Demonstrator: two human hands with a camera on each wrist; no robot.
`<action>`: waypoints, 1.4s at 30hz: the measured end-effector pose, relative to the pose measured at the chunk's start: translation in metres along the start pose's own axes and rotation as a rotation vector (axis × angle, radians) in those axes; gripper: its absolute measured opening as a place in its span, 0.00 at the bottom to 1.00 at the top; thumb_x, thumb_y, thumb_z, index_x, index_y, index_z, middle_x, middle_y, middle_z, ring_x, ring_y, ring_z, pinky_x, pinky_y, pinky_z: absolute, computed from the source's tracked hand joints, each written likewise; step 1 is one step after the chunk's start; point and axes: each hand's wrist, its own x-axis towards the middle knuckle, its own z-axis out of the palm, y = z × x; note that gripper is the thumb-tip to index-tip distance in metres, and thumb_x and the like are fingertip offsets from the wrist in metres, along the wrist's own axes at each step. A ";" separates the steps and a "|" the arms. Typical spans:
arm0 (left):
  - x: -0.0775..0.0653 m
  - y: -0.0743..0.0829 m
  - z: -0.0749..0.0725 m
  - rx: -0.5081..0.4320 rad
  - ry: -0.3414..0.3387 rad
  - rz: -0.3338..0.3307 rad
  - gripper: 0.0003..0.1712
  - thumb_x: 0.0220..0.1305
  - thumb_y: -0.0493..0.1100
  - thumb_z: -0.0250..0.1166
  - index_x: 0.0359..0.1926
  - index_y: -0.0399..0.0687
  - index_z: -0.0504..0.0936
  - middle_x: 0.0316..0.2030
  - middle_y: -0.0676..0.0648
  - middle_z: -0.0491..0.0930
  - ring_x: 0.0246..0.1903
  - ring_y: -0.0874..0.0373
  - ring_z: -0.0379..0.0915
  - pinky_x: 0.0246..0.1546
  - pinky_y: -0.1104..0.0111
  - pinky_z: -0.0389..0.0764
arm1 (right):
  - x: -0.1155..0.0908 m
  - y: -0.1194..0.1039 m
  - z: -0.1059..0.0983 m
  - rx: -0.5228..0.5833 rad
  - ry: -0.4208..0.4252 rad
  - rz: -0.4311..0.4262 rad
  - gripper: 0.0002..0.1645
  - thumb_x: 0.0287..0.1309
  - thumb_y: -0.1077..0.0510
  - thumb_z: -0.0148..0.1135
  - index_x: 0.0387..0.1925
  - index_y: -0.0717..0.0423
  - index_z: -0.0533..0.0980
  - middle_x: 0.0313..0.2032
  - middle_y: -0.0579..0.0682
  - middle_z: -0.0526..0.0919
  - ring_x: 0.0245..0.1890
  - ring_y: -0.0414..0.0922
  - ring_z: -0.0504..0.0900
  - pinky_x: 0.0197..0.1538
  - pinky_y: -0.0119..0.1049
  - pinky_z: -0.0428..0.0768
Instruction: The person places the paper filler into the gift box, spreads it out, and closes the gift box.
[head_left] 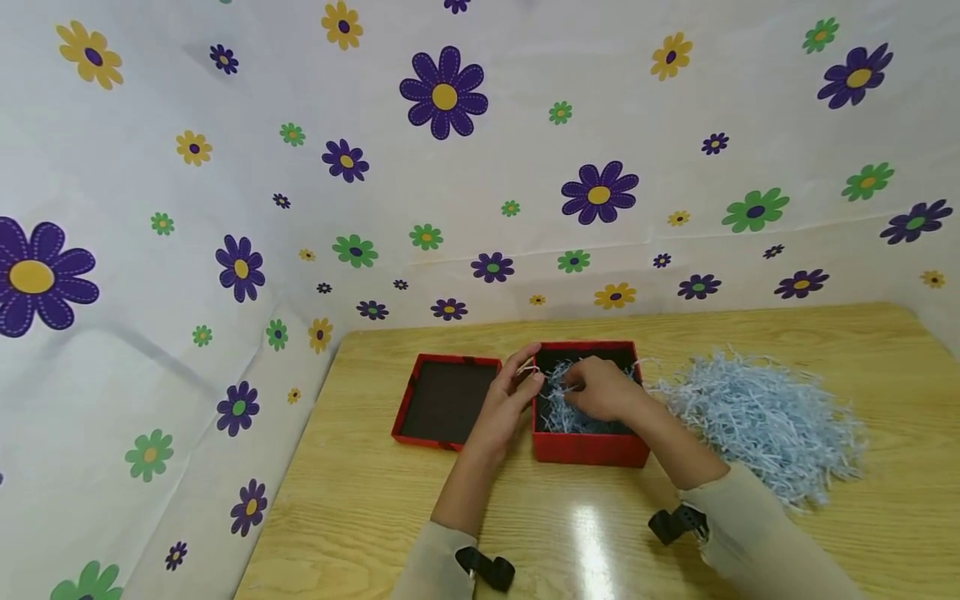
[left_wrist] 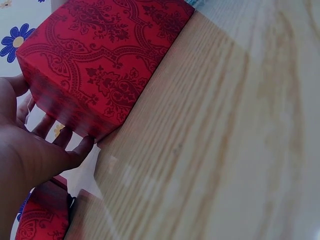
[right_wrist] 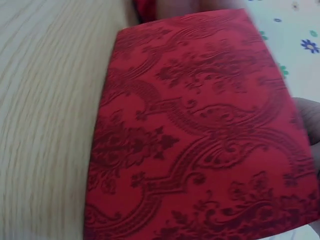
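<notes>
A red patterned box (head_left: 590, 450) with a dark inside stands without its lid on the table. Pale blue shredded paper (head_left: 558, 412) lies in it. My left hand (head_left: 506, 400) is at the box's left side, thumb by the rim; in the left wrist view its spread fingers (left_wrist: 80, 150) rest against the side wall. My right hand (head_left: 603, 390) reaches down into the box, its curled fingers among the paper strands, pinching some. In the right wrist view the box's patterned outer wall (right_wrist: 200, 130) hides most of that hand.
Left of the box lies its red lid (head_left: 448, 400), dark inside facing up. A large loose heap of pale blue shredded paper (head_left: 765, 421) spreads over the wooden table (head_left: 360, 517) on the right. Behind stands a white flowered backdrop (head_left: 517, 158).
</notes>
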 end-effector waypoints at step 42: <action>-0.003 0.000 -0.001 0.010 -0.002 -0.027 0.29 0.80 0.48 0.62 0.77 0.65 0.71 0.80 0.52 0.59 0.79 0.48 0.52 0.75 0.41 0.62 | -0.011 -0.002 -0.009 0.057 -0.077 -0.024 0.11 0.69 0.65 0.63 0.48 0.66 0.85 0.43 0.56 0.89 0.40 0.49 0.86 0.48 0.49 0.85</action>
